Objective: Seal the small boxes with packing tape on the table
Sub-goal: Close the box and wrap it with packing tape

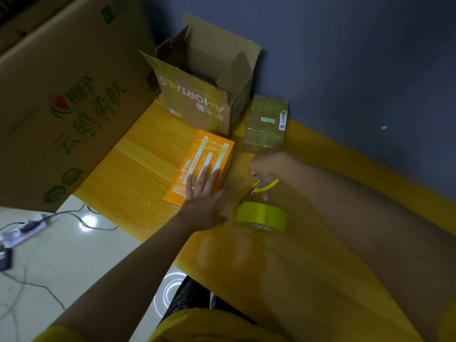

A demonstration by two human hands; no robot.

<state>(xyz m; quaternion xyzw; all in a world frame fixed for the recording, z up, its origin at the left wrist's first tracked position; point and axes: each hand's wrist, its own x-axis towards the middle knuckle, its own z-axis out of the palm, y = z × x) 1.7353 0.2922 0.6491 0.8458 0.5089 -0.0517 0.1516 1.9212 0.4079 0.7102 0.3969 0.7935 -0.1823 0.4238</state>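
A small orange box lies flat on the yellow table. My left hand presses on its near end with straight fingers. My right hand grips yellow-handled scissors, whose blades point down-left toward a strip of clear tape stretched from the box to the roll. The yellow tape roll stands on the table just below the scissors. A second small box wrapped in clear tape lies behind my right hand.
An open brown carton stands at the back of the table by the blue-grey wall. A large printed cardboard sheet leans at the left. A power strip and cables lie on the pale floor at the lower left.
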